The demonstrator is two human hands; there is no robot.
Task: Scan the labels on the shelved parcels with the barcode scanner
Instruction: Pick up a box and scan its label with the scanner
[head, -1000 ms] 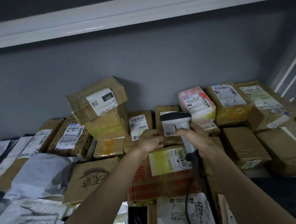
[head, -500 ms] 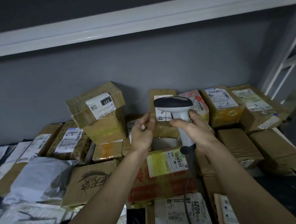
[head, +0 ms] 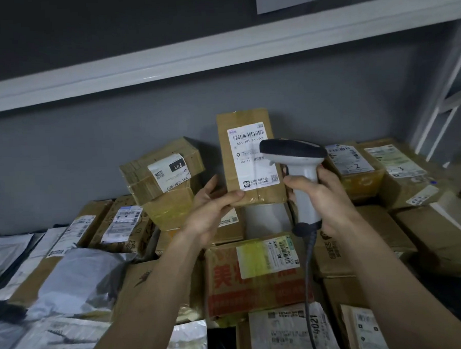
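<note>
My left hand (head: 212, 210) reaches forward and grips the lower left corner of a tall brown parcel (head: 250, 157), thumb across its front and fingers (head: 208, 187) behind it, holding it upright with its white label (head: 251, 157) facing me. My right hand (head: 324, 196) is wrapped tightly round the handle of the barcode scanner (head: 297, 165), whose dark head sits just in front of the label's right edge and covers part of it. The scanner's cable (head: 308, 277) hangs down from the handle between my forearms.

The shelf (head: 457, 290) below is packed with parcels: a tilted box marked 231 (head: 162, 170) resting on a yellow-taped box (head: 169, 209), a red-printed carton (head: 256, 277) with a yellow-tinted label under my wrists, grey mailer bags (head: 77, 281) on the left, and labelled boxes (head: 357, 167) at the back right.

Compared with half a second ago, the tall parcel is now lifted clear of the row with its whole label showing, my left hand grips it where before it was open, and the scanner is raised with it.
</note>
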